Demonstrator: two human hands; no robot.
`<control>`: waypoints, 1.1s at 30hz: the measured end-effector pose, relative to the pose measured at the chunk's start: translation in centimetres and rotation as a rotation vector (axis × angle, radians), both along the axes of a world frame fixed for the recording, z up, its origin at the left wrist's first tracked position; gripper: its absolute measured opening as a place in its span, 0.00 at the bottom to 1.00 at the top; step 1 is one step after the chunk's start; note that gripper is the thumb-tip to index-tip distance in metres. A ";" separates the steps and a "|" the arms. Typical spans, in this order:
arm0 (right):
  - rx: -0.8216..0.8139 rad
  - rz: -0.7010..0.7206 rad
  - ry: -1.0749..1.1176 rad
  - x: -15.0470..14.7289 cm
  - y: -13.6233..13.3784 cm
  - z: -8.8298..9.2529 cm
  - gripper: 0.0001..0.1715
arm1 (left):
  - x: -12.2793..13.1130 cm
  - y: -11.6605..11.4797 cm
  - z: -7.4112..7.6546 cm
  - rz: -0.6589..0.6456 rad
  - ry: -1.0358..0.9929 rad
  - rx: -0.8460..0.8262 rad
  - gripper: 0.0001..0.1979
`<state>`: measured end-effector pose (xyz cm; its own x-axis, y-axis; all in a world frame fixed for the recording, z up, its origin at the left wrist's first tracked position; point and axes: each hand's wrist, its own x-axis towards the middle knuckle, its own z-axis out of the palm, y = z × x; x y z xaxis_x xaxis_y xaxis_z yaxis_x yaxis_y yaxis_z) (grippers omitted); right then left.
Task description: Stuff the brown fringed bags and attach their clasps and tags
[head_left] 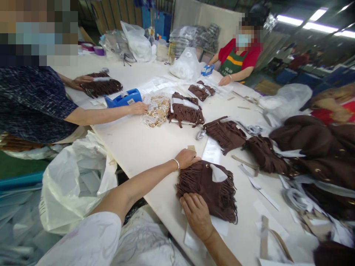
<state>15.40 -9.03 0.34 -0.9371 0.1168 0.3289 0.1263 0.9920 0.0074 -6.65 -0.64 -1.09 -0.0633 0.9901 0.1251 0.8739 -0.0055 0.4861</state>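
A dark brown fringed bag point(203, 184) lies on the table before me, with gold-coloured eyelets and a white piece of paper or padding point(218, 173) on top. My left hand point(188, 159), a bracelet at its wrist, is closed on the bag's far left edge. Just beyond its knuckles shows a small tan card point(191, 147); whether the hand touches it I cannot tell. My right hand point(196, 214) has its fingers curled over the near edge of the bag, on the fringe. White sheets point(219, 225) stick out from beneath the bag.
More brown fringed bags point(226, 133) lie ahead and right, near a pile of brown material point(316, 144). Tan tags with strings point(156, 111) and a blue tape dispenser point(124, 99) are at the far left. A white plastic sack point(74, 184) stands beside the table. Co-workers' arms reach in.
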 end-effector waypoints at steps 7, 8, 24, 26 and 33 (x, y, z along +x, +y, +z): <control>0.035 0.011 0.013 -0.4 -0.9 0.7 0.11 | -0.3 -1.6 1.9 0.097 0.012 0.107 0.16; 0.029 0.010 0.007 0.0 -1.0 1.3 0.12 | -0.2 -2.6 2.6 0.129 0.011 0.137 0.16; -0.062 -0.672 0.070 13.7 1.8 -0.7 0.25 | 8.9 -14.0 2.4 -0.349 0.388 0.187 0.27; -0.031 -0.635 0.063 14.3 2.3 -0.8 0.23 | 8.3 -13.8 2.1 -0.357 0.399 0.218 0.30; -0.038 -0.647 0.032 14.3 3.0 -1.6 0.17 | 7.9 -14.0 0.3 -0.324 0.458 0.244 0.35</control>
<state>29.65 -6.00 -1.21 -0.6633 0.6666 0.3401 0.6980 0.7150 -0.0400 1.23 -14.63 -0.79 0.3505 0.8893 0.2938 0.9289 -0.3702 0.0124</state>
